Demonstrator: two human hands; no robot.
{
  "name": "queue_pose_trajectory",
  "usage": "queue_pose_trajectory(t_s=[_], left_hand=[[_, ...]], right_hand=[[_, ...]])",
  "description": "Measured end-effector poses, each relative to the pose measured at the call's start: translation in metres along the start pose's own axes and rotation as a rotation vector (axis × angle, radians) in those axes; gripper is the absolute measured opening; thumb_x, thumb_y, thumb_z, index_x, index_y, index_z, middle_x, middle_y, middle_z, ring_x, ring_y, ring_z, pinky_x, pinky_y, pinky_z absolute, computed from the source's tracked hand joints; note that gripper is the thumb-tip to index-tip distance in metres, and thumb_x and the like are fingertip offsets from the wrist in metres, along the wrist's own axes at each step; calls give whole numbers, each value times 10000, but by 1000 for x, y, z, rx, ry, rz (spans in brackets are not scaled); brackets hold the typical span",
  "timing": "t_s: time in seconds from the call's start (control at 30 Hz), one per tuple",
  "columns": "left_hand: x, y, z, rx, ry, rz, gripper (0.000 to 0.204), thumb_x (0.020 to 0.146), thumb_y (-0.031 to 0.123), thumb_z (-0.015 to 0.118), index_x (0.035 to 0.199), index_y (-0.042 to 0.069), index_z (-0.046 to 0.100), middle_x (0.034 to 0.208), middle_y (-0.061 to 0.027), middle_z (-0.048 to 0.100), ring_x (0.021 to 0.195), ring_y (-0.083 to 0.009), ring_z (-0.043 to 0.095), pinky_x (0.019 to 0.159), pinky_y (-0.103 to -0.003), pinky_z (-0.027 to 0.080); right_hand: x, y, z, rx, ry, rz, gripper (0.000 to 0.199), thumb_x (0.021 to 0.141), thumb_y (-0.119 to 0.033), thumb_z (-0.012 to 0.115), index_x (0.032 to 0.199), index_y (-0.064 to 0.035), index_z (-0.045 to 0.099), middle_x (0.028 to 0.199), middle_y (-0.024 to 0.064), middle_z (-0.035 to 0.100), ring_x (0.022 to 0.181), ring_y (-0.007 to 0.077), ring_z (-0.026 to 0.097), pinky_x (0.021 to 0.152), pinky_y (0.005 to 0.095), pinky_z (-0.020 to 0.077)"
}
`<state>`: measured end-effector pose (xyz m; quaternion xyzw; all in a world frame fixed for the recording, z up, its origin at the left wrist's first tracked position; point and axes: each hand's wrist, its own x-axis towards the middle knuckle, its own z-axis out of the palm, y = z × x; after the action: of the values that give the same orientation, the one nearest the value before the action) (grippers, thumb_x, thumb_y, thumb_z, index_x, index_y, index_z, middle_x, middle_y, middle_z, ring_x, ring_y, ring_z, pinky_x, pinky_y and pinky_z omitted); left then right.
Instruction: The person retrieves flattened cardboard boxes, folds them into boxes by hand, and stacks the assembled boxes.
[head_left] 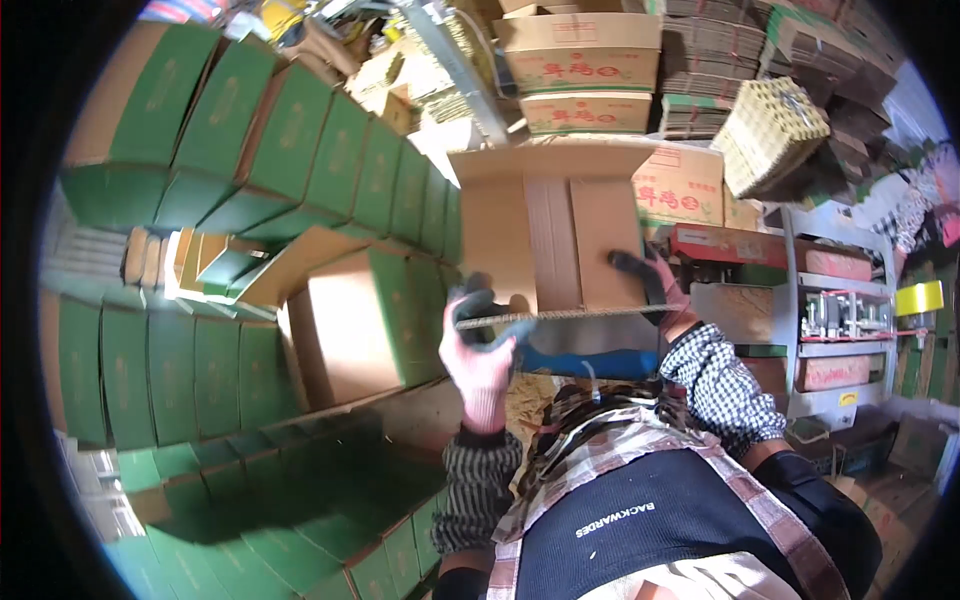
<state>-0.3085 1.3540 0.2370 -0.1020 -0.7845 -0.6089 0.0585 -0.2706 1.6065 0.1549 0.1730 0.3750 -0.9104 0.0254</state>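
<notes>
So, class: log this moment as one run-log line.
left hand: grips near edge of brown flat cardboard box | right hand: grips its right side | left: stacked green cardboard boxes

Plain brown corrugated cardboard box (553, 235), its underside turned toward the camera; flaps folded shut with a central seam running lengthwise; held upright at chest height, near edge showing fluted corrugation; gripped at both lower corners.

I hold a flat brown cardboard box (555, 235) up in front of me. On my left are rows of green boxes (300, 150), and one green box (365, 315) lies open beside my hand. Behind stand tan boxes with red marks (580, 60) and bundles of flat cardboard (710, 70).
</notes>
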Motion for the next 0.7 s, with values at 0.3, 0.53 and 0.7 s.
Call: queue_pose_trajectory(t_s=[0.3,0.53,0.7], left_hand=[[-32,-245,59,359,-224,-370,723,696,246,779,1269,-3,414,1207,-224,546,1129,-352,529,915,-419,448],[-85,-238,161,530,-242,-193,802,708,230,748,1368,12,349,1214,-252,546,1142,-339,531,965,-386,427],[-7,-66,163,171,-789,-314,639,739,133,656,1340,79,445,1302,-194,510,1247,-291,456,1016,-376,381]], right_hand=[[44,6,0,-867,441,-743,584,752,-169,683,1287,-58,477,1315,158,461,1236,302,426,1056,391,323],[-44,92,-59,-1630,477,-164,571,776,-296,641,1247,-24,468,1345,211,394,1302,376,314,1099,500,230],[-79,43,-54,-1408,315,-452,648,708,-221,708,1271,-44,441,1336,209,392,1271,391,351,1078,498,272]])
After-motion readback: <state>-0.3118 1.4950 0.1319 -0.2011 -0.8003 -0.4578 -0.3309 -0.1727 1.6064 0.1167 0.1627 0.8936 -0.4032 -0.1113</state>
